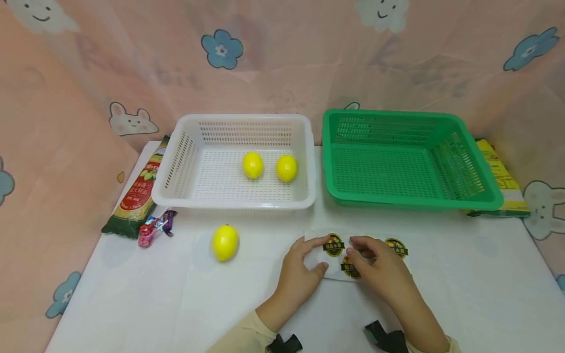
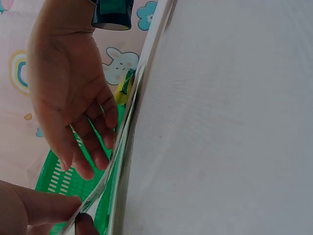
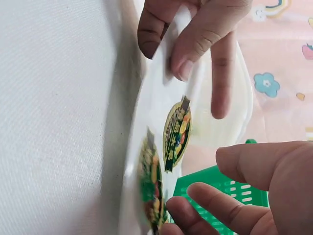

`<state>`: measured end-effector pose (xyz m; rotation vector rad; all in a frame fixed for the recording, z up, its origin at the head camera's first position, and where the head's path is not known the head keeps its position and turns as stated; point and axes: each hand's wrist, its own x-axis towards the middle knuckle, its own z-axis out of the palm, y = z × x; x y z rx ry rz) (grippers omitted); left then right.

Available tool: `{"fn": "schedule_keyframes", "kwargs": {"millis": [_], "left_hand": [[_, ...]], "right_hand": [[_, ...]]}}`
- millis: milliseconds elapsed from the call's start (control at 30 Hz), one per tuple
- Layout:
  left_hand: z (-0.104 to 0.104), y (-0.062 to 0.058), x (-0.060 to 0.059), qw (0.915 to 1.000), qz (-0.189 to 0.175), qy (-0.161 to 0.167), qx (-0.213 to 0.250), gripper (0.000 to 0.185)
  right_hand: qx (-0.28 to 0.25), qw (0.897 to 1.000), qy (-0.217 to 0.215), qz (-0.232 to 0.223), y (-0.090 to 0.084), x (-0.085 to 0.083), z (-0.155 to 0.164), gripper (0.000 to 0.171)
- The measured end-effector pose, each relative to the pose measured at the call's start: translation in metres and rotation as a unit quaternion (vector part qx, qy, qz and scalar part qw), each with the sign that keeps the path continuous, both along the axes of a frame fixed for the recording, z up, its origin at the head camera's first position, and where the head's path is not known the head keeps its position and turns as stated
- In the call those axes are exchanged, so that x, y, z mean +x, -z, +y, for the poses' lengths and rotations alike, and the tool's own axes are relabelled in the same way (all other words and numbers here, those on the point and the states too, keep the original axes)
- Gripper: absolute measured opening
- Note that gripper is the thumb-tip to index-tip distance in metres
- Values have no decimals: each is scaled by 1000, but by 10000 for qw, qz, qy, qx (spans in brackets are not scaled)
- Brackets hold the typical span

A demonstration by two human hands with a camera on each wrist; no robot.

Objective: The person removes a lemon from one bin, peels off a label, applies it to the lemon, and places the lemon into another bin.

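A white sheet of round fruit-label stickers (image 1: 332, 272) is tilted up close over the table between both hands. My left hand (image 1: 299, 272) pinches its left end, thumb and fingers on opposite faces, as the right wrist view shows. My right hand (image 1: 390, 274) is at the sheet's right part, fingertips right beside a partly covered sticker. Its thumb and index finger (image 3: 210, 198) stand apart, with the fingers loosely bent. Black-and-gold stickers (image 3: 177, 133) with a fruit picture show on the face toward the right hand.
A white basket (image 1: 234, 202) with two yellow lemons (image 1: 253, 165) stands behind, left of a green basket (image 1: 410, 200). Another lemon (image 1: 225, 243) lies in front. Wrapped candies (image 1: 152, 229) and a red-and-green packet (image 1: 140, 191) are at left, a yellow packet (image 1: 500, 179) at right.
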<state>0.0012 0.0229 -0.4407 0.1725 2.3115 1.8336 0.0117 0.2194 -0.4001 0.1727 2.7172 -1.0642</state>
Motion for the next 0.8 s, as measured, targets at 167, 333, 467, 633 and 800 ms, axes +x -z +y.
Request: {"fn": "schedule_keyframes", "kwargs": {"millis": [167,333,467,633,800], "left_hand": [[2,-1,-2,9997,-158,-66,147,38],[3,-4,-1,9980,13,-395,487,34],[4,-9,2,9945,163,-593,842,30],[4,-19,10,9906,326,-622,1175,26],[5,-25,17,9882,624,-431,1331,24]], "right_hand": [[-80,9999,-14,58,-3,1,1,51],[-59,9995,0,310,-9,4,-1,45],[-101,9984,112,544,-16,7,-3,42],[-307,9955,334,831,-26,12,-6,37],[-606,9939,457,801,-31,14,-6,34]]}}
